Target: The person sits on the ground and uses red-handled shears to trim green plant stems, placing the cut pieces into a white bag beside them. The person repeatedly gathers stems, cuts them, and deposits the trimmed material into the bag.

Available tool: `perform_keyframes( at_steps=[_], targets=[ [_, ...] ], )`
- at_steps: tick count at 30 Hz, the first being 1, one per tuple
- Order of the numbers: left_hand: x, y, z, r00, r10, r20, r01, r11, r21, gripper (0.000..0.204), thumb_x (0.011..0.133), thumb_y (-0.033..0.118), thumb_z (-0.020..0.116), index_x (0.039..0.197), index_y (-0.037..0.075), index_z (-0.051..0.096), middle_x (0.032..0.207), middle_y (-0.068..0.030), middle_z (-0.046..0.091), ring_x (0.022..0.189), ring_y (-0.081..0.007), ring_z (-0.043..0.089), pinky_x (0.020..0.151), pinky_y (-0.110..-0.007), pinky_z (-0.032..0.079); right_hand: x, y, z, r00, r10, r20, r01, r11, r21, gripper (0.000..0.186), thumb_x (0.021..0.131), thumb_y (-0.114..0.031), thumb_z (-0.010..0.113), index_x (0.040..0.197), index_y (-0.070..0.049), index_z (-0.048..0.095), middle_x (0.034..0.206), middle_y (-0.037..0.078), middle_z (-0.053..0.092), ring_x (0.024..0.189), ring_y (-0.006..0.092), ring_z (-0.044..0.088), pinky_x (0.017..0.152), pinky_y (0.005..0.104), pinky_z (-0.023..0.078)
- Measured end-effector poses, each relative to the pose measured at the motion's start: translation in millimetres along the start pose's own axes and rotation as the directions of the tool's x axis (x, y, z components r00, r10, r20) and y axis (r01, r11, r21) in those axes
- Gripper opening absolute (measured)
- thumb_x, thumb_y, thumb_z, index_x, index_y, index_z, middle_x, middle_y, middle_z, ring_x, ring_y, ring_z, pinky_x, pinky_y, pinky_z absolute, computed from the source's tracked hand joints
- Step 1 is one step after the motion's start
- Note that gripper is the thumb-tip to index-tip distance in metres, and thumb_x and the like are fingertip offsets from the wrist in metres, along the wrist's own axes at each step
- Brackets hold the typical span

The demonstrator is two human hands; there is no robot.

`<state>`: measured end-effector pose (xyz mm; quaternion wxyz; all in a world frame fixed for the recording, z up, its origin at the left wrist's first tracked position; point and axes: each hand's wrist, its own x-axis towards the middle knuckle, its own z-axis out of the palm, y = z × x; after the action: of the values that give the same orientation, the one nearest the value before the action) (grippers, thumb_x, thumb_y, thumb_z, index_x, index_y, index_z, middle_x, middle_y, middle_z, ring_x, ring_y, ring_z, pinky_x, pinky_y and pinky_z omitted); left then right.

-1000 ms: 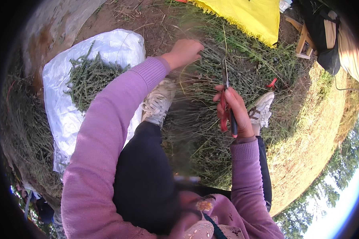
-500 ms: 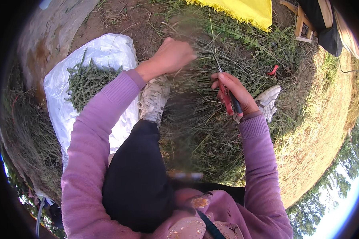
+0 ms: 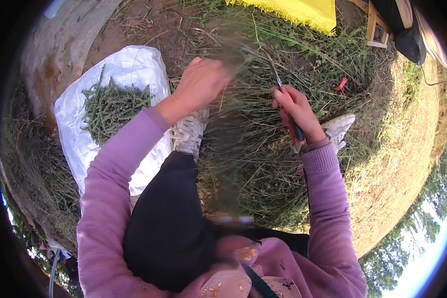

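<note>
My right hand is wrapped round a pair of pruning shears with red and black handles, the narrow blade tilted up and to the left. A thin green stem rises near the blade's tip. To the left, my left hand is closed above my left shoe; its fingertips are lost in a blurred dark streak, so what they hold cannot be made out. Cut green sprigs lie in a heap on a white plastic sheet beside my left forearm.
Long cut stalks cover the ground between my shoes. A yellow cloth with a fringed edge lies at the far side, a red strip to the right. At the far right are a wooden frame and a dark bag.
My left hand has moved left and slightly nearer to me. My right hand has shifted slightly right with the shears, whose handles now look closer together.
</note>
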<state>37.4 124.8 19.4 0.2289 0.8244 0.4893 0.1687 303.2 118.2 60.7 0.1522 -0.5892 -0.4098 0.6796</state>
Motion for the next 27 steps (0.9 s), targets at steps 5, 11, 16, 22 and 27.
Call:
perform_keyframes(
  at_steps=[5,11,16,22,27],
  targets=[
    [-3.2,24.9,46.0,0.920,0.392,-0.010,-0.386,0.902,-0.194,0.016,0.076,0.019,0.070,0.081,0.004,0.069,0.126,-0.0158,0.055,0.109,-0.0304,0.053,0.092,-0.042,0.042,8.5,10.6,-45.0,0.966,-0.256,-0.021,0.161,0.667,-0.727,0.065,0.077,-0.045,0.073,0.121,0.000,0.055,0.101,0.016,0.065,0.093,0.0269,0.064,0.084,0.0347,0.048],
    [-59.3,51.5,120.4,0.791,0.551,0.267,-0.474,0.827,-0.302,0.009,0.073,0.014,0.060,0.069,0.009,0.066,0.085,-0.0052,0.058,0.092,-0.0221,0.053,0.080,-0.036,0.040,88.7,-12.1,-89.3,0.984,-0.177,-0.008,0.065,0.401,-0.914,0.063,0.078,-0.055,0.067,0.109,-0.002,0.057,0.098,0.019,0.064,0.093,0.0346,0.062,0.084,0.0426,0.046],
    [-60.8,100.6,108.0,0.551,0.785,0.283,-0.682,0.619,-0.390,0.006,0.072,0.011,0.058,0.069,0.010,0.063,0.083,-0.0041,0.058,0.088,-0.0209,0.054,0.080,-0.032,0.043,110.0,-16.0,-136.5,0.939,-0.328,-0.100,0.033,0.377,-0.926,0.070,0.077,-0.055,0.068,0.125,-0.006,0.053,0.109,0.018,0.063,0.102,0.0326,0.061,0.089,0.0418,0.046],
    [-94.5,75.7,125.8,0.504,0.764,0.403,-0.678,0.639,-0.363,0.011,0.072,0.014,0.059,0.070,0.008,0.069,0.082,-0.0060,0.063,0.089,-0.0239,0.059,0.079,-0.035,0.046,15.3,4.5,-62.8,0.795,-0.596,0.113,0.339,0.282,-0.898,0.061,0.075,-0.039,0.075,0.121,-0.007,0.052,0.126,0.009,0.056,0.104,0.0309,0.061,0.087,0.0395,0.050],
    [-97.2,93.0,135.8,0.378,0.770,0.513,-0.655,0.614,-0.439,0.010,0.072,0.012,0.061,0.071,0.005,0.068,0.085,-0.0118,0.063,0.092,-0.0324,0.060,0.080,-0.043,0.047,-55.3,98.7,-52.4,0.948,-0.309,0.071,0.174,0.317,-0.932,0.065,0.068,-0.035,0.079,0.120,-0.006,0.053,0.129,0.012,0.053,0.117,0.0296,0.053,0.095,0.0385,0.047]
  ],
)
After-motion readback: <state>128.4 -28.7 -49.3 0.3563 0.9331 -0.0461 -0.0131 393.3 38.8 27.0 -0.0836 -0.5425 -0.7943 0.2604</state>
